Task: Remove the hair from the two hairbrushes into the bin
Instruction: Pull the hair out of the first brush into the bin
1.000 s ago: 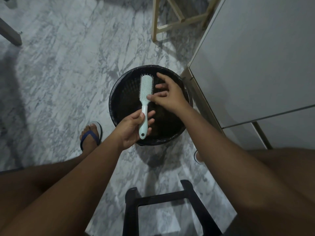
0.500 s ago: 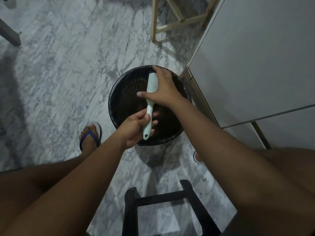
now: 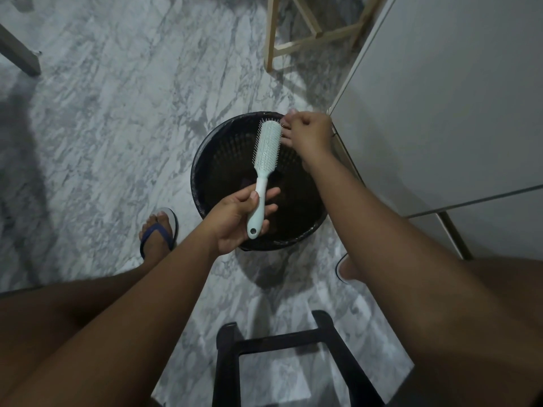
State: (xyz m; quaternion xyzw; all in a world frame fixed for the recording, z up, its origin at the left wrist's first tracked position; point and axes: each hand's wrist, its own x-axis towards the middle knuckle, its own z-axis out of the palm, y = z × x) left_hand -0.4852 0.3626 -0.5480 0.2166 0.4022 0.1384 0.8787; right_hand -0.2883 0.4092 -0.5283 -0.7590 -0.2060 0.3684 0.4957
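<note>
Mint-green plastic, the hairbrush [image 3: 266, 148] hangs over the open mouth of the black round bin [image 3: 197, 183], bristles up and head pointing away from me. My left hand [image 3: 235, 221] grips its handle, thumb laid on top and fingers curled underneath. My right hand [image 3: 308, 133] is at the far right edge of the brush head with its fingers bunched together; whether they pinch any hair I cannot tell. Dark clumps lie at the bottom of the bin. My right forearm crosses over the bin's right rim. Just left of the bin is my foot in a blue flip-flop [image 3: 158, 233]. A black stool frame [image 3: 293, 342] stands between my knees. A white cabinet [image 3: 440, 98] stands right beside the bin, and pale wooden legs [image 3: 293, 48] stand beyond it. Underfoot is grey-veined marble floor [image 3: 117, 127].
</note>
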